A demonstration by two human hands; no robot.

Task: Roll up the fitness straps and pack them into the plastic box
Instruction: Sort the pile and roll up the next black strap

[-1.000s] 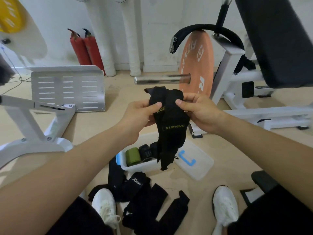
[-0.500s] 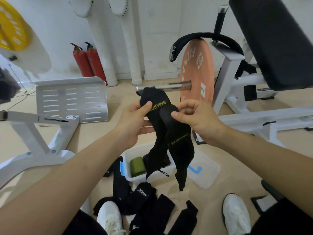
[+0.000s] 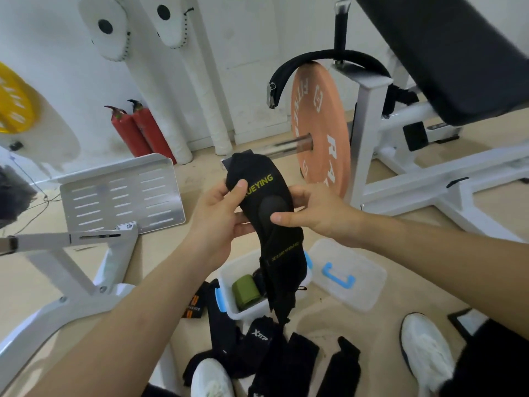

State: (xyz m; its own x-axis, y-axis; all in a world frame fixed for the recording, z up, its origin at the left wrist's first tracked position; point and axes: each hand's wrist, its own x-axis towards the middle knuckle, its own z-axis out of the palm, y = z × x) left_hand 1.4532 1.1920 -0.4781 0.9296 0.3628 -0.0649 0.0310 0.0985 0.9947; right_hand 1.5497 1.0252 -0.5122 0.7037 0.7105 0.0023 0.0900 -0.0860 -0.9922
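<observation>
Hanging mid-frame over the plastic box [image 3: 229, 275] at lower centre: black strap [image 3: 282, 259], top pinched under the left hand [image 3: 217, 222] thumb, fold just below pinched by the right hand [image 3: 315, 216]. Likely light, limp, not slippery; best gripped at the top end to start rolling.

The hanging strap [image 3: 282, 262] masks half the plastic box [image 3: 244, 311], and the dark rolls inside are unreadable. The left hand [image 3: 217, 222]'s fingers sit hidden behind the strap, and the picture's edge crops the yellow plate [image 3: 14, 107].

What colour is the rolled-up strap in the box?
Olive green. The head view shows the rolled strap in the plastic box.
</observation>
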